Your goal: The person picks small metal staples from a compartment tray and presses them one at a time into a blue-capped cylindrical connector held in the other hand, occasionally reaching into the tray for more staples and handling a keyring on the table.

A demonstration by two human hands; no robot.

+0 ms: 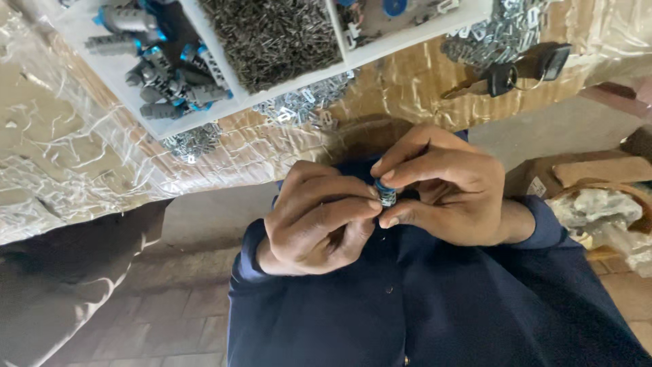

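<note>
both hands pinch small blue-capped metal cylinder (pixel 386 194) between fingertips

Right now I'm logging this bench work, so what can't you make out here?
- Small blue-and-silver part, head view: mostly covered by fingertips of left hand and right hand.
- White tray: cut off by the top edge.
- Dark pins in its middle compartment: too small to identify.
- Keys: blurred.

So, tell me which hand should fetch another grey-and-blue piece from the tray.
Left hand, probably: the grey-and-blue pieces lie on its side of the tray, while the right hand pinches the small cylinder.
</note>
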